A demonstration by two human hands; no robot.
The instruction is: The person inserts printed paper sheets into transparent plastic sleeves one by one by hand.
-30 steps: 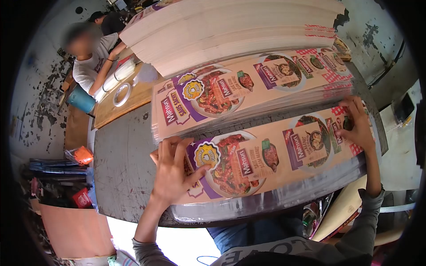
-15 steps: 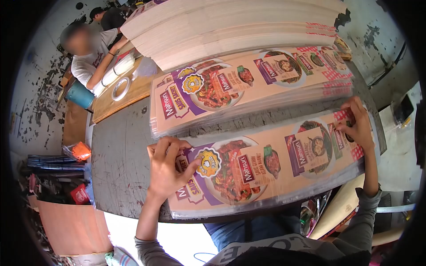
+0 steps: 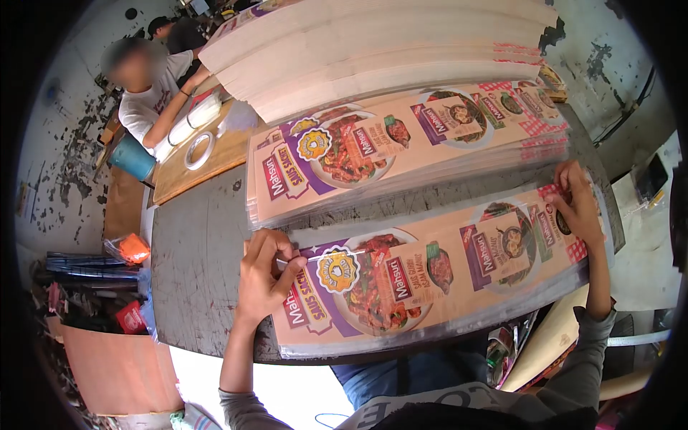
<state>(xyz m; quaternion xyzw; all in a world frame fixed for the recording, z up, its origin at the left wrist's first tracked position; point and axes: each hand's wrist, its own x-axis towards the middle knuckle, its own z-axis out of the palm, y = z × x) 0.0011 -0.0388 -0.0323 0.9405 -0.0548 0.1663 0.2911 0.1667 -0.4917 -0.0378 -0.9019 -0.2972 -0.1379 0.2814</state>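
A stack of plastic-covered printed food banners (image 3: pixel 444 244) lies along the near table edge, with dish pictures and "Mahsun" lettering. My left hand (image 3: pixel 266 276) is at its left end, thumb and forefinger pinched on a thin white strip (image 3: pixel 335 255) that crosses the top banner near the round yellow badge. What the strip is made of I cannot tell. At the right end my right hand (image 3: pixel 579 208) grips the banner's far edge, thumb on the printed face and fingers curled by the checked corner. A second stack of banners (image 3: pixel 401 147) sits just beyond.
Tall piles of pale-edged sheets (image 3: pixel 373 54) rise at the back of the dark table (image 3: pixel 193 272). At the far left a person (image 3: pixel 154 93) sits by a wooden board (image 3: pixel 215 172) with a tape roll (image 3: pixel 199 150). A blue bucket (image 3: pixel 132 165) stands beside it.
My left thumb and forefinger have closed together, and the thin white strip now shows from them across the banner. My right hand stays at the right end, barely moved.
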